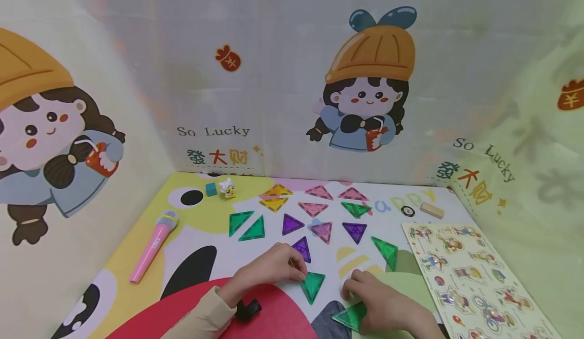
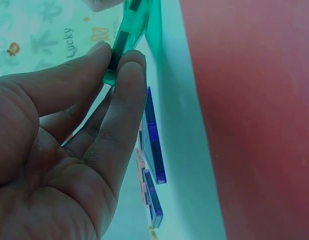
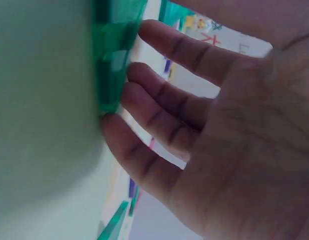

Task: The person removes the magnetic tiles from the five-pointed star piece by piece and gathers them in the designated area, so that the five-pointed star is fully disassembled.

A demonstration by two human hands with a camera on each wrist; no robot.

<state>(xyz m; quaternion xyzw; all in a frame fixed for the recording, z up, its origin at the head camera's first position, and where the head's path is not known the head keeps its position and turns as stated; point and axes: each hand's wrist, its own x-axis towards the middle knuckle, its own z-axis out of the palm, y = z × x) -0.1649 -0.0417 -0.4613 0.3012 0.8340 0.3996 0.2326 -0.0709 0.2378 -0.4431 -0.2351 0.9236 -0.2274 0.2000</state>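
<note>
My left hand (image 1: 276, 265) pinches a green triangular tile (image 1: 313, 287) by one corner. In the left wrist view, its thumb and forefinger (image 2: 127, 90) press on the two faces of that tile (image 2: 119, 55). Lower right, my right hand (image 1: 380, 301) is over a second green triangular tile (image 1: 349, 317), partly covered by the hand. The right wrist view has the loosely bent fingers (image 3: 154, 115) with their tips right at this tile's edge (image 3: 112, 65). A purple triangular tile (image 1: 302, 249) lies just beyond the left hand.
Several more triangular tiles, such as a pink one (image 1: 313, 209) and a yellow one (image 1: 276, 204), lie farther back. A pink toy microphone (image 1: 152, 250) lies left. A sticker board (image 1: 470, 273) lies right, near a wooden block (image 1: 431, 210). A small figurine (image 1: 226, 188) stands beside a teal cube (image 1: 211, 189).
</note>
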